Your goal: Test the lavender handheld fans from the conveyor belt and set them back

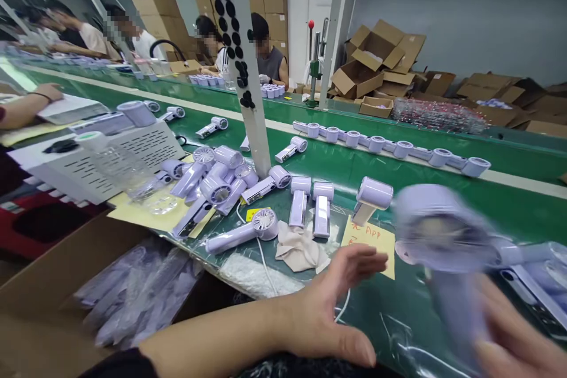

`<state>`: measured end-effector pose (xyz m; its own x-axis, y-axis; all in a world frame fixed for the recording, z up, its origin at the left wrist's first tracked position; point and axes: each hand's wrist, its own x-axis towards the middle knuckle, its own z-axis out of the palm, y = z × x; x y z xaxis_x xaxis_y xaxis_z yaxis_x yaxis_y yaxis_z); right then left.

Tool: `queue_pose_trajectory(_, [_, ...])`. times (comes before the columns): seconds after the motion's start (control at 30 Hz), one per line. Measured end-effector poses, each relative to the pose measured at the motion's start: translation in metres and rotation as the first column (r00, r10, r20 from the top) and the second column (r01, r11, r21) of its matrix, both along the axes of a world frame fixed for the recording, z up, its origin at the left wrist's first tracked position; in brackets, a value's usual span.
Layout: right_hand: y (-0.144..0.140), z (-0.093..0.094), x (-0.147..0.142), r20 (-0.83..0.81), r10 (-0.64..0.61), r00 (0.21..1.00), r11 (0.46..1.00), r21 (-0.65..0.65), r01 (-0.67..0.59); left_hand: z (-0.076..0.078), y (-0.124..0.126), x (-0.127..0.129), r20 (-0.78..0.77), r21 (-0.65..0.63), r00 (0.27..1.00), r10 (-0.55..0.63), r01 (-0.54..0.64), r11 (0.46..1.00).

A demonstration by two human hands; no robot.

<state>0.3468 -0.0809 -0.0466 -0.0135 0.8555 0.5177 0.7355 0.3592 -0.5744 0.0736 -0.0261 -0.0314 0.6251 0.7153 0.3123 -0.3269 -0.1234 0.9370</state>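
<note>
My right hand [509, 331] grips the handle of a lavender handheld fan [447, 236], upright at the lower right and smeared by motion. My left hand [332, 307] hovers over the bench edge with thumb and fingers spread, holding nothing. Just beyond it lie a yellow note [381, 251] with red writing and a crumpled white cloth [301, 248]. A separate fan [374, 194] stands behind the note. Two fans [322, 212] lie side by side past the cloth, and another fan [243, 235] rests left of it with its grille showing.
A heap of fans [217, 180] sits left of a white post [254, 100]. Clear plastic bottles [146, 183] stand nearby. Below is a carton [48, 266] of bagged fans. A row of fans [376, 144] lines the green belt [328, 159]. Co-workers [270, 53] sit across; another person's arm [31, 103] is at left.
</note>
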Motion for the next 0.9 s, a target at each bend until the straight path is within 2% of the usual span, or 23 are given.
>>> queue_pose_trajectory(0.03, [-0.001, 0.000, -0.024, 0.048, 0.030, 0.998, 0.999, 0.016, -0.031, 0.005, -0.001, 0.008, 0.134, -0.112, 0.991, 0.001, 0.014, 0.994])
queue_pose_trajectory(0.1, [0.002, 0.005, -0.072, 0.166, 0.031, 0.986, 0.995, 0.089, -0.047, 0.009, -0.002, 0.016, 0.278, -0.313, 0.949, 0.146, -0.054, 0.948])
queue_pose_trajectory(0.13, [0.004, 0.009, -0.091, 0.193, 0.050, 0.980, 0.991, 0.113, -0.073, 0.008, -0.001, 0.015, 0.279, -0.389, 0.934, 0.223, -0.103, 0.915])
queue_pose_trajectory(0.2, [0.011, 0.016, -0.118, 0.170, 0.160, 0.972, 0.982, 0.071, -0.175, 0.003, 0.001, 0.002, 0.228, -0.489, 0.922, 0.312, -0.168, 0.856])
queue_pose_trajectory(0.27, [0.023, 0.019, -0.127, 0.090, 0.252, 0.964, 0.966, -0.083, -0.245, -0.005, 0.003, -0.019, 0.174, -0.550, 0.922, 0.347, -0.201, 0.811])
queue_pose_trajectory(0.3, [0.032, 0.019, -0.127, 0.067, 0.239, 0.969, 0.957, -0.187, -0.223, -0.008, 0.004, -0.030, 0.153, -0.583, 0.919, 0.364, -0.214, 0.784])
queue_pose_trajectory(0.37, [0.055, 0.013, -0.123, 0.102, 0.136, 0.985, 0.924, -0.371, -0.089, -0.013, 0.006, -0.048, 0.125, -0.642, 0.909, 0.399, -0.232, 0.731])
queue_pose_trajectory(0.4, [0.068, 0.007, -0.121, 0.143, 0.076, 0.987, 0.907, -0.421, -0.008, -0.015, 0.008, -0.055, 0.125, -0.660, 0.904, 0.408, -0.231, 0.715])
queue_pose_trajectory(0.47, [0.088, -0.005, -0.118, 0.194, 0.017, 0.981, 0.890, -0.450, 0.074, -0.016, 0.011, -0.064, 0.142, -0.673, 0.898, 0.416, -0.221, 0.706])
queue_pose_trajectory(0.57, [0.095, -0.016, -0.118, 0.164, 0.051, 0.985, 0.877, -0.479, 0.035, -0.012, 0.017, -0.069, 0.174, -0.659, 0.876, 0.450, -0.236, 0.714])
queue_pose_trajectory(0.63, [0.083, -0.015, -0.118, 0.095, 0.121, 0.988, 0.851, -0.523, -0.054, -0.009, 0.021, -0.069, 0.198, -0.658, 0.866, 0.458, -0.229, 0.717])
queue_pose_trajectory(0.7, [0.067, -0.007, -0.118, -0.072, 0.197, 0.978, 0.807, -0.554, -0.203, -0.005, 0.025, -0.069, 0.228, -0.661, 0.861, 0.454, -0.205, 0.722])
queue_pose_trajectory(0.8, [0.047, 0.009, -0.122, -0.346, 0.256, 0.903, 0.731, -0.542, -0.415, 0.001, 0.031, -0.063, 0.269, -0.653, 0.846, 0.460, -0.191, 0.733])
queue_pose_trajectory(0.9, [0.038, 0.021, -0.137, -0.444, 0.285, 0.850, 0.667, -0.545, -0.508, 0.007, 0.034, -0.052, 0.306, -0.626, 0.817, 0.488, -0.214, 0.750])
